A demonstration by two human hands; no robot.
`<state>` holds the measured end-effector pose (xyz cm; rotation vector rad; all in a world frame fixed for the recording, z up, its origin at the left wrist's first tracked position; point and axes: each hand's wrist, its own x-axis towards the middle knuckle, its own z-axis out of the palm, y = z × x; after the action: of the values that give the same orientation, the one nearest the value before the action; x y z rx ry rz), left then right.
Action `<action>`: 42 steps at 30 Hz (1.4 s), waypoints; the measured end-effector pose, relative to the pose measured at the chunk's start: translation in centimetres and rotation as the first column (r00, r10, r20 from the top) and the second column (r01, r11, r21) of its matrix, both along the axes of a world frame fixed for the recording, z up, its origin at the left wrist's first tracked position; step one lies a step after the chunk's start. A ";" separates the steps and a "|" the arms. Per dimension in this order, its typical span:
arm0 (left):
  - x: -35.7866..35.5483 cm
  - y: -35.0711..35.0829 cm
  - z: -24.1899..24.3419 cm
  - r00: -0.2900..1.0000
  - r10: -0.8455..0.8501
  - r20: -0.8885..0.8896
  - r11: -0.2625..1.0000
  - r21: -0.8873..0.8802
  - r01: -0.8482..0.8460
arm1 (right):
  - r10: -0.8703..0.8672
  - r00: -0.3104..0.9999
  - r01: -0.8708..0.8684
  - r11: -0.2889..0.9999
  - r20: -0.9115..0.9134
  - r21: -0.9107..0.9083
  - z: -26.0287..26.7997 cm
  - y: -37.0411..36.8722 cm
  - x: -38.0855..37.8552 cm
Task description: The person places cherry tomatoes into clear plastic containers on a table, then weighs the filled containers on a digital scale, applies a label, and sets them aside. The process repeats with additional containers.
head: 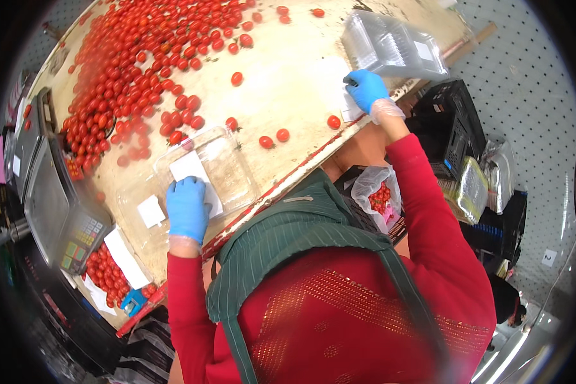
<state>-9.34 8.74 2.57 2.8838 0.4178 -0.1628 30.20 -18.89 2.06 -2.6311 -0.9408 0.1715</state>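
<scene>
My left hand (188,209), in a blue glove, is at a clear plastic clamshell container (240,177) that lies opened out on the table. Its fingers and thumb are at the edge of a white pad (198,174) in the container's base. A small white label (151,211) is on the lid side, left of that hand. My right hand (366,90), also in a blue glove, reaches to the table's front edge. Its curled fingers are over white sheets (349,108), beside a stack of clear plastic containers (389,45); what they pinch is hidden.
A large heap of cherry tomatoes (139,62) covers the table's (288,91) far left, with several loose ones nearer. A weighing scale (62,206) stands at the left. Below it are a box of tomatoes (108,276) and a blue tool (133,301). Black crates (441,120) stand on the right.
</scene>
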 end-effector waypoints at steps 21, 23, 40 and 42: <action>0.4 0.2 1.7 0.999 0.009 0.046 0.997 -0.073 -0.005 | 0.031 0.994 -0.036 0.998 -0.107 -0.046 -3.7 -0.2 1.7; 0.4 0.2 1.9 0.997 0.000 0.083 0.998 -0.063 0.005 | -0.009 0.995 0.010 1.000 -0.099 0.014 -2.7 -0.3 1.2; 0.1 -0.1 2.4 0.973 0.060 -0.222 0.989 0.142 -0.028 | 0.384 0.893 -0.362 0.923 -0.235 0.132 2.5 18.1 -25.6; -0.1 0.1 1.9 0.993 0.055 -0.107 0.985 0.167 -0.036 | 0.430 0.871 -0.444 0.896 -0.237 -0.005 1.0 18.3 -26.1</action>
<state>-9.48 8.83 4.51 3.0337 0.5410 -0.2963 4.15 -0.61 3.02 -2.3366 -1.4496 0.6094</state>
